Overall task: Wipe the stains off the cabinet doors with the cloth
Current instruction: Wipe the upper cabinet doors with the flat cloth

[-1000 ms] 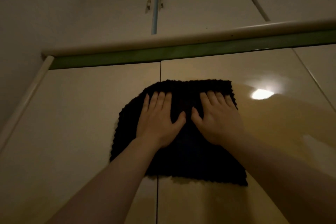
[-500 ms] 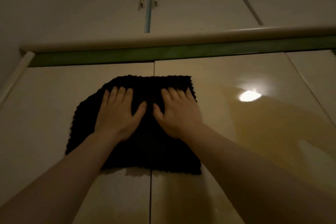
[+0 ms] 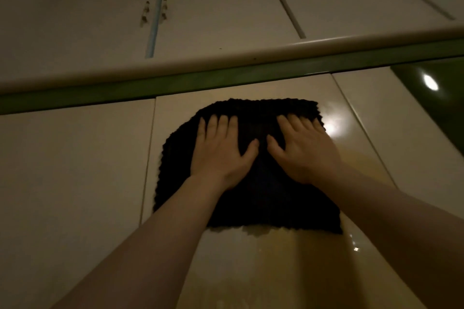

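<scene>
Wiping stroke in hand. The cloth (image 3: 253, 168) lies spread flat against the middle cabinet door (image 3: 251, 258), its far edge just short of the green strip (image 3: 175, 85) that runs along the top of the doors, its left edge near the seam with the left door (image 3: 75, 170). The left hand (image 3: 221, 153) and the right hand (image 3: 303, 153) press on the cloth side by side, palms down, fingers extended and only slightly spread, thumbs turned toward each other and nearly meeting; neither hand closes around the fabric. The step is judged to be a two-handed pass over the upper part of this door. The next move calls for even palm pressure while the cloth slides, so that it does not bunch or slip out from under the hands, and for carrying the pass onto parts not yet covered. The cloth is black, roughly square, with a coarse, knobbly texture and an uneven fringe-like near edge. No stains can be made out in the dim light; the door is glossy, and a bright lamp reflection (image 3: 330, 128) sits just right of the cloth.
</scene>
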`<state>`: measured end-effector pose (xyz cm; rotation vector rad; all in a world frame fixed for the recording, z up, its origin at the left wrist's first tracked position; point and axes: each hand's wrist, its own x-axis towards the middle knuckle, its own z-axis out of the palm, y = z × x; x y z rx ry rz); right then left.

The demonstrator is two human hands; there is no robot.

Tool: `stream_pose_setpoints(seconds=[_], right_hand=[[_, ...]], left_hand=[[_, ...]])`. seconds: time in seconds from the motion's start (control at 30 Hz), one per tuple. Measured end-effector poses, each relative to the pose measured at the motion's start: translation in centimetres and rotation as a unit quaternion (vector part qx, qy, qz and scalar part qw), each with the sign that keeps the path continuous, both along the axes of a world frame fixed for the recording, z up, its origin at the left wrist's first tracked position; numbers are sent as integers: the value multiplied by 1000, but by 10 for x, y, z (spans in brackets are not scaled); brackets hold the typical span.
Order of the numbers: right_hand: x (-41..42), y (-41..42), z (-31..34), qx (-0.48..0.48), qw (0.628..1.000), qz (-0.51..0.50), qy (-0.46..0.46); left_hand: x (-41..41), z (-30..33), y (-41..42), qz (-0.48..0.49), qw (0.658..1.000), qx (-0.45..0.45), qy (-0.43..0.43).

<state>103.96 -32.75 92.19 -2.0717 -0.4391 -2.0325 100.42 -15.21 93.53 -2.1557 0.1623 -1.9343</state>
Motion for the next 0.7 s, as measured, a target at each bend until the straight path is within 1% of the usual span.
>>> stream_pose_setpoints(seconds=[0.17, 0.27, 0.53, 0.7], right_hand=[[8, -53, -31, 31, 999, -16, -1], [11, -65, -53, 43, 999, -23, 7], [1, -57, -121, 47, 998, -18, 35], [-4, -52, -171, 54, 997, -2, 54]], left_hand=[[11, -31, -53, -14, 1000, 21, 1], [15, -50, -68, -22, 1000, 20, -2], [7, -121, -61, -29, 999, 20, 17], [0, -167, -57, -26, 998, 16, 52]])
